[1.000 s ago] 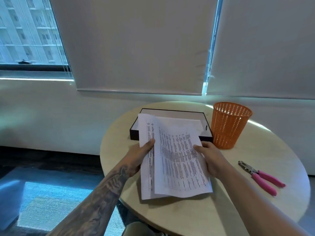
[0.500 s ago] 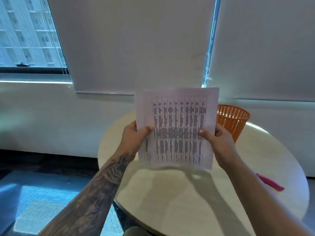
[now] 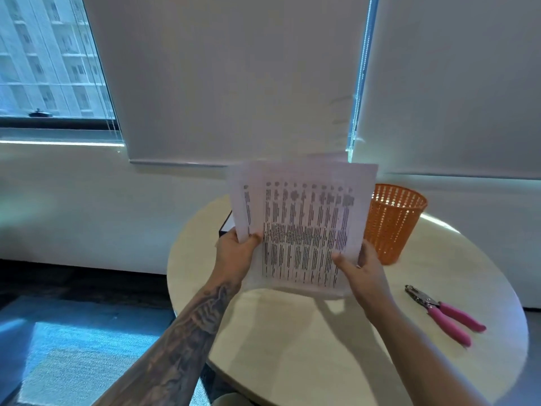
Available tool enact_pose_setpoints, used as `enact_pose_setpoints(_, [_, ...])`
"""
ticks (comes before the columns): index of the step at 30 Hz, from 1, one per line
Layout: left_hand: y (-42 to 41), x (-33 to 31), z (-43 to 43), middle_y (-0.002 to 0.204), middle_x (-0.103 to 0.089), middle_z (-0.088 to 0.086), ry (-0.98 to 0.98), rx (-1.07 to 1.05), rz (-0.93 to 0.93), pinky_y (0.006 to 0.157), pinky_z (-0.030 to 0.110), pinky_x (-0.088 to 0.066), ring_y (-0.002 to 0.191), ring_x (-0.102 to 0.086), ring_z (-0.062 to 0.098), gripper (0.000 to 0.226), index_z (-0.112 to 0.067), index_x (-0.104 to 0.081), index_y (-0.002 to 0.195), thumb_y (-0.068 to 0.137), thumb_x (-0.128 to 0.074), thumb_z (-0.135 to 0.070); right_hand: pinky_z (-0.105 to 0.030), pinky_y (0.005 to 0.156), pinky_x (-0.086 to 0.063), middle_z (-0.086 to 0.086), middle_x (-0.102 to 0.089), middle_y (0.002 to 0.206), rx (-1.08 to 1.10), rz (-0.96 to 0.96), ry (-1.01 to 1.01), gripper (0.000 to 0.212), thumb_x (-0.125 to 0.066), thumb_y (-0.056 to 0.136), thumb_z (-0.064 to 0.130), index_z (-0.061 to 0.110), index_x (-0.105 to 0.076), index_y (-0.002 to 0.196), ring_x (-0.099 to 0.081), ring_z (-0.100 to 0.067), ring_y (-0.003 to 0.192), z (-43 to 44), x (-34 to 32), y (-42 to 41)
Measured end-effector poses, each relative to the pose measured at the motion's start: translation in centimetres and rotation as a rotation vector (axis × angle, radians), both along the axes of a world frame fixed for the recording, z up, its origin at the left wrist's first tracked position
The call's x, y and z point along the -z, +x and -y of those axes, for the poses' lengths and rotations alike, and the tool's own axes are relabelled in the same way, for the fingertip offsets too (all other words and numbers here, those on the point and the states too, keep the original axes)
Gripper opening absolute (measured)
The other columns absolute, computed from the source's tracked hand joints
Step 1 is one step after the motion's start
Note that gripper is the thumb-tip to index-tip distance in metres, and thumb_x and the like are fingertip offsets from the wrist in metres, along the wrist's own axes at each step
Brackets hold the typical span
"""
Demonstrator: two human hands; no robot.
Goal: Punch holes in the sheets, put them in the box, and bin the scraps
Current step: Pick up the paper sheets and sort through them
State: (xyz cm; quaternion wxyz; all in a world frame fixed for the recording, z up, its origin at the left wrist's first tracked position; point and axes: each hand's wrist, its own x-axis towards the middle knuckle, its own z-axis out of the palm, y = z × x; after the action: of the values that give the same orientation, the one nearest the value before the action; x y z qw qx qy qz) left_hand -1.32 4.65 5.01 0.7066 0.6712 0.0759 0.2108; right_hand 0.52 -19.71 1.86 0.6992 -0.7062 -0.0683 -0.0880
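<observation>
I hold a stack of printed sheets [image 3: 304, 227] upright above the round table, its lower edge close to the tabletop. My left hand [image 3: 237, 253] grips the left edge and my right hand [image 3: 363, 271] grips the lower right edge. The sheets are slightly fanned at the left. The black box [image 3: 226, 227] is almost wholly hidden behind the paper; only its left corner shows. An orange mesh bin [image 3: 392, 221] stands just right of the sheets. A pink-handled hole punch [image 3: 445, 313] lies on the table to the right of my right forearm.
The round beige table [image 3: 292, 347] has its edge close on the left and front. Floor lies beyond it to the left. A wall with lowered blinds [image 3: 234, 83] stands behind the table.
The sheets went from lying on the table to upright in both hands. Since half a second ago they have dropped slightly and fanned at the left, and the punch is in full view again.
</observation>
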Motion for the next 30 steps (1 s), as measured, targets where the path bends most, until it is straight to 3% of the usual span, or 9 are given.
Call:
enact_pose_setpoints(4, [0.6, -0.6, 0.0, 0.107, -0.076, 0.007, -0.236, 0.001, 0.048, 0.086, 0.04, -0.057, 0.099, -0.072, 0.028, 0.024, -0.009, -0.07, 0.114, 0.09, -0.069, -0.005, -0.041, 0.093, -0.051, -0.003, -0.066, 0.13, 0.004, -0.182, 0.217, 0.062, -0.078, 0.083, 0.033, 0.023, -0.05, 0.138, -0.063, -0.023, 0.118, -0.2, 0.5, 0.0])
enact_pose_setpoints(8, [0.3, -1.1, 1.6, 0.099, -0.078, 0.005, -0.476, 0.101, 0.049, 0.081, 0.041, -0.061, 0.089, -0.073, 0.026, 0.019, -0.013, -0.07, 0.103, 0.09, -0.065, 0.0, -0.049, 0.103, -0.047, -0.008, -0.072, 0.126, -0.181, -0.289, 0.494, 0.044, -0.068, 0.088, 0.014, 0.022, -0.059, 0.13, -0.067, -0.027, 0.117, -2.2, 0.1, -0.4])
enact_pose_setpoints(10, [0.3, -0.9, 1.9, 0.094, -0.078, 0.003, -0.503, 0.151, 0.033, 0.076, 0.04, -0.061, 0.085, -0.074, 0.022, 0.02, -0.01, -0.068, 0.108, 0.091, -0.064, 0.0, -0.048, 0.098, -0.052, -0.01, -0.073, 0.122, -0.149, -0.27, 0.506, 0.037, -0.061, 0.095, 0.003, 0.02, -0.06, 0.128, -0.069, -0.029, 0.113, -2.6, -0.6, -0.4])
enact_pose_setpoints(14, [0.8, -2.8, -1.5, 0.098, -0.076, 0.009, -0.544, 0.191, 0.011, 0.061, 0.041, -0.061, 0.078, -0.074, 0.025, 0.025, -0.007, -0.066, 0.116, 0.094, -0.059, -0.016, -0.047, 0.084, -0.059, -0.007, -0.077, 0.108, -0.034, -0.187, 0.355, 0.025, -0.06, 0.095, 0.003, 0.021, -0.067, 0.111, -0.071, -0.031, 0.104, -0.5, -2.5, 0.2])
enact_pose_setpoints(17, [1.0, -4.7, -5.6, 0.094, -0.072, 0.013, -0.42, 0.159, -0.011, 0.052, 0.038, -0.055, 0.073, -0.068, 0.031, 0.031, -0.006, -0.067, 0.114, 0.092, -0.061, -0.026, -0.055, 0.092, -0.057, -0.008, -0.077, 0.107, 0.049, -0.187, 0.283, 0.02, -0.062, 0.094, 0.003, 0.017, -0.067, 0.108, -0.071, -0.032, 0.104, 1.5, -3.0, 1.1])
enact_pose_setpoints(20, [1.0, -5.5, -6.9, 0.112, -0.072, 0.019, -0.118, 0.22, -0.092, 0.074, 0.046, -0.058, 0.093, -0.068, 0.038, 0.033, -0.004, -0.067, 0.119, 0.091, -0.064, -0.021, -0.056, 0.091, -0.057, -0.006, -0.078, 0.103, 0.079, -0.174, 0.189, 0.018, -0.064, 0.093, 0.005, 0.016, -0.069, 0.107, -0.072, -0.033, 0.104, 1.8, -3.3, 1.4])
enact_pose_setpoints(23, [0.7, -5.7, -6.5, 0.11, -0.075, 0.016, 0.071, 0.275, -0.14, 0.085, 0.047, -0.059, 0.097, -0.072, 0.036, 0.026, -0.006, -0.069, 0.116, 0.092, -0.06, -0.003, -0.057, 0.095, -0.055, -0.002, -0.079, 0.103, 0.072, -0.091, 0.104, 0.018, -0.067, 0.092, 0.006, 0.018, -0.074, 0.104, -0.072, -0.03, 0.102, 1.5, -3.8, 1.2])
enact_pose_setpoints(26, [0.9, -5.4, -6.1, 0.109, -0.076, 0.013, 0.15, 0.235, -0.107, 0.087, 0.043, -0.058, 0.097, -0.073, 0.032, 0.027, -0.007, -0.071, 0.112, 0.09, -0.059, 0.002, -0.054, 0.093, -0.057, -0.003, -0.078, 0.108, 0.072, -0.011, 0.096, 0.022, -0.065, 0.093, 0.005, 0.015, -0.073, 0.111, -0.073, -0.028, 0.103, 1.3, -4.7, 0.9])
enact_pose_setpoints(30, [0.9, -4.9, -5.3, 0.102, -0.077, 0.003, 0.154, 0.141, -0.035, 0.075, 0.034, -0.058, 0.09, -0.074, 0.021, 0.023, -0.013, -0.071, 0.105, 0.09, -0.062, 0.002, -0.049, 0.083, -0.061, -0.001, -0.079, 0.103, 0.093, 0.048, 0.109, 0.02, -0.064, 0.095, 0.006, 0.022, -0.072, 0.104, -0.075, -0.026, 0.097, 1.2, -6.3, 0.9])
